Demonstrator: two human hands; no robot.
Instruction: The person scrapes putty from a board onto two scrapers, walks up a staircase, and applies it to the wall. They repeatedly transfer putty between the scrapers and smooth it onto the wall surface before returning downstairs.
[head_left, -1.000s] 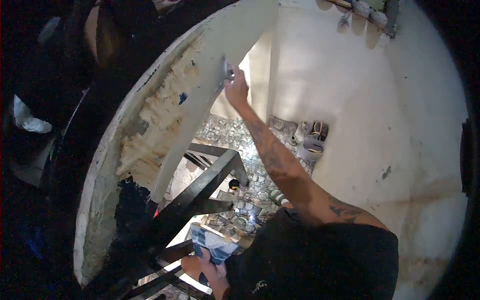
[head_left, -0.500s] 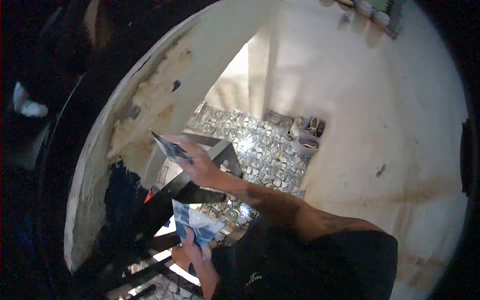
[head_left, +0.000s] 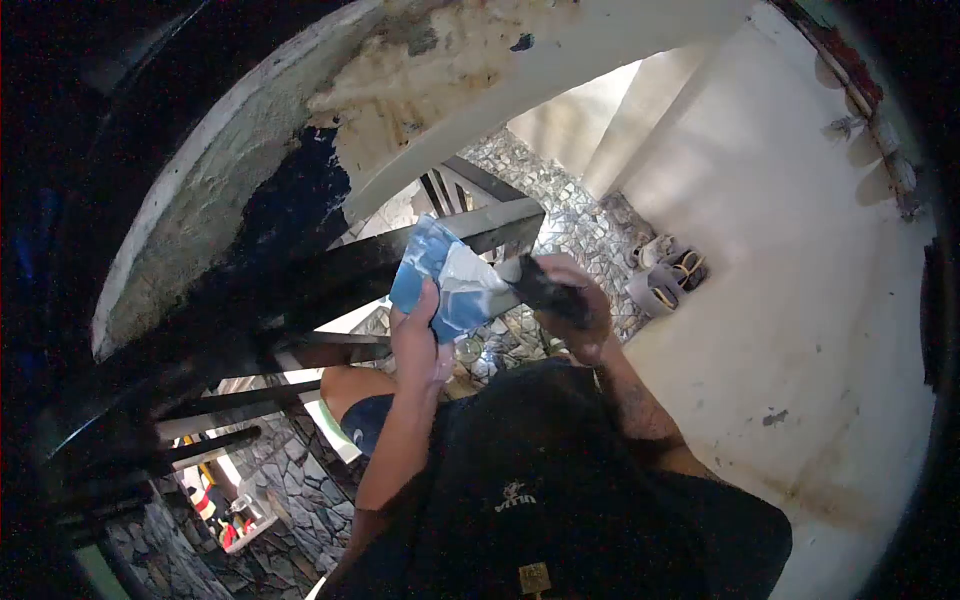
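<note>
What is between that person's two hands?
In the head view, a blue-and-white flat tool spans from the left hand toward the right hand, which holds a dark blade.

Single view, head-mounted, fisheye with a dark round vignette at the frame edges. Looks steeply down along the person's own torso, so the black shirt (head_left: 560, 480) fills the bottom centre, very close. Both hands sit mid-frame at short range: left hand (head_left: 420, 345), right hand (head_left: 575, 305). Upper left is taken by a curved arch (head_left: 260, 170) close to the lens, with black railing (head_left: 330, 270) just under it. Beyond the hands the view drops well below to a stone floor (head_left: 570, 215) with sandals (head_left: 665, 275). White wall (head_left: 800, 270) runs down the right side. No second view, so nothing overlaps.
</note>
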